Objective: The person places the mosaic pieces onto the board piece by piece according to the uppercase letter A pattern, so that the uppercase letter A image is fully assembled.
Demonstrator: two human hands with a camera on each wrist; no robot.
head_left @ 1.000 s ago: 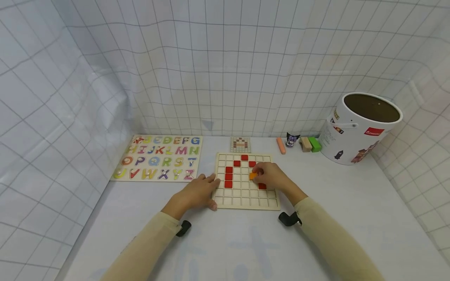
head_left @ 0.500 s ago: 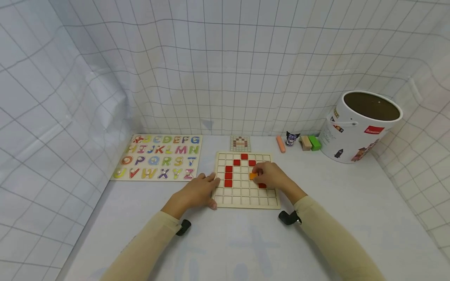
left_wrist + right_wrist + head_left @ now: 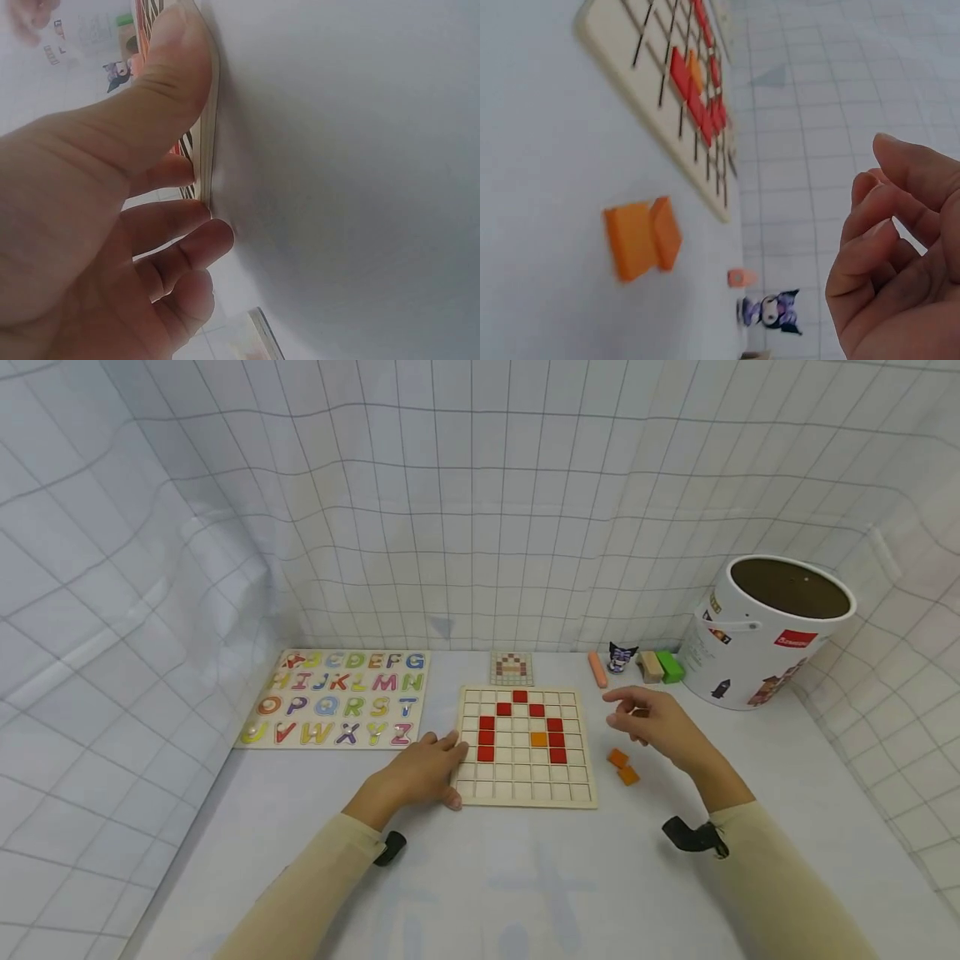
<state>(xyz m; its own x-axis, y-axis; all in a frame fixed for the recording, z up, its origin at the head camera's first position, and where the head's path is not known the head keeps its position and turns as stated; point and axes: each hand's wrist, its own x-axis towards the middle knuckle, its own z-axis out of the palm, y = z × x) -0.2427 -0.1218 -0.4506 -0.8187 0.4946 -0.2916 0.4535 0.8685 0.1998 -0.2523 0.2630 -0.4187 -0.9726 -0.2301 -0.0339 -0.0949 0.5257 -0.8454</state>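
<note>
A pale wooden grid board [image 3: 522, 792] lies in the middle of the table, with several red tiles [image 3: 486, 737] set in an arch shape. One orange tile [image 3: 538, 739] sits inside the arch, beside the red tiles on the right. My left hand [image 3: 426, 770] rests against the board's left edge; in the left wrist view the thumb lies along that edge. Two loose orange tiles [image 3: 622, 766] lie on the table right of the board. Above and beyond them, my right hand [image 3: 656, 727] hovers with loosely bent fingers, holding nothing in the right wrist view.
An alphabet puzzle board [image 3: 333, 699] lies at the left. Behind the grid is a small pattern card [image 3: 512, 668]. An orange stick [image 3: 597, 669], a small figure [image 3: 621, 657], blocks [image 3: 651, 667] and a white bucket [image 3: 753, 647] stand at the back right.
My right hand has let go of the orange tile on the board and moved right, off the board. Two loose orange tiles now show. My left hand has stayed in place.
</note>
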